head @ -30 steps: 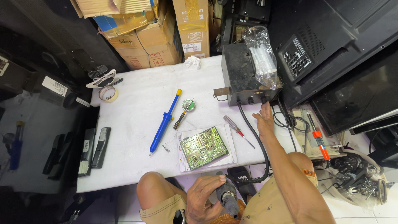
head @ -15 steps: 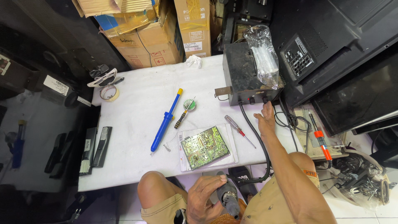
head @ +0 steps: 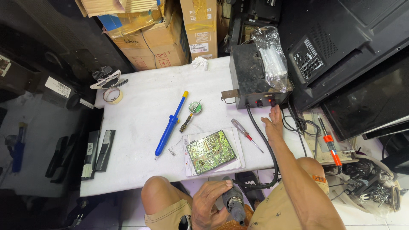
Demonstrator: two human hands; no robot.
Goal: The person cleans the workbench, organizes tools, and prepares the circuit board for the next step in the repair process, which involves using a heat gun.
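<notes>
Left hand [head: 209, 205] clenched around dark cylindrical tool handle [head: 233, 203] below tabletop's near edge; right hand [head: 272, 125] spread open, fingertips touching black metal box [head: 252, 81] at right edge.

My right hand [head: 272, 123] sits hemmed between the black box [head: 251, 79] ahead and the thick cable [head: 260, 132] and red screwdriver [head: 246, 135] to its left. Beyond the blue desoldering pump [head: 170, 123], the white tabletop [head: 136, 110] lies open for passing.

White worktable [head: 140, 106], stacked cardboard boxes [head: 157, 38], dark screens [head: 366, 93], pale floor [head: 34, 127]
</notes>
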